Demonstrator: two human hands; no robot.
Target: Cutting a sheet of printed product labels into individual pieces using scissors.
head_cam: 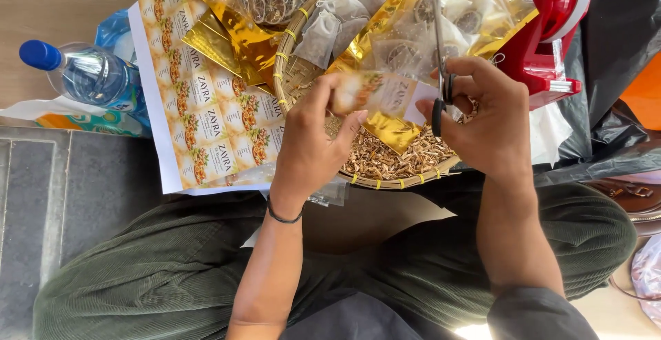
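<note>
I'm sitting on the floor, no counter anywhere. Along the top left the floor (62, 9) is a pale wood-look surface, and right below that, down the left edge, it switches to dark grey stone tiles (89, 188) with lighter grout lines. Bottom right corner shows a bit of light floor catching bright sun. Daylight overall, pretty warm and strong. Can't see any walls or windows from here.
</note>
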